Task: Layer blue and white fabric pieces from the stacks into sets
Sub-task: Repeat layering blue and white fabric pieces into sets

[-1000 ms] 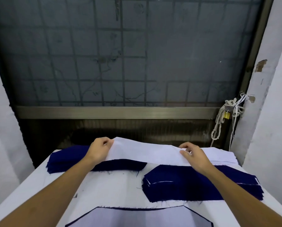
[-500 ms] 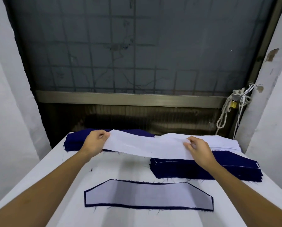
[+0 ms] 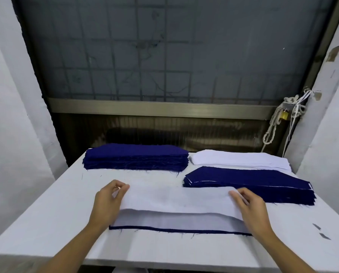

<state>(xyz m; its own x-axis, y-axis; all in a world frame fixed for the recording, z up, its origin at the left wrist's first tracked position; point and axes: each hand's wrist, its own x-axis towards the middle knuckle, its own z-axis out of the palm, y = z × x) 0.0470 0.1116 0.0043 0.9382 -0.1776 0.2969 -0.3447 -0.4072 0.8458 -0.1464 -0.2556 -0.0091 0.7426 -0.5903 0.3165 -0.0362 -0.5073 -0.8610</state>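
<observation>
A long white fabric piece (image 3: 176, 200) is stretched between my hands just above the set on the table. My left hand (image 3: 107, 203) pinches its left end and my right hand (image 3: 251, 211) pinches its right end. Under it lies a set (image 3: 176, 225) with a white piece on a blue piece, whose dark edge shows along the front. A stack of blue pieces (image 3: 135, 156) sits at the back left. A stack of white pieces (image 3: 239, 160) lies at the back right. In front of it is a stack of layered blue and white sets (image 3: 249, 184).
The white table (image 3: 46, 223) ends close in front of me and at both sides. White walls flank it, and a dark barred window with a metal sill (image 3: 156, 109) stands behind. A rope and padlock (image 3: 283, 117) hang at the right. Small dark scraps (image 3: 320, 231) lie at the right.
Both hands carried the white piece from the back stacks toward me and lowered it over the set at the front. The view tilted down.
</observation>
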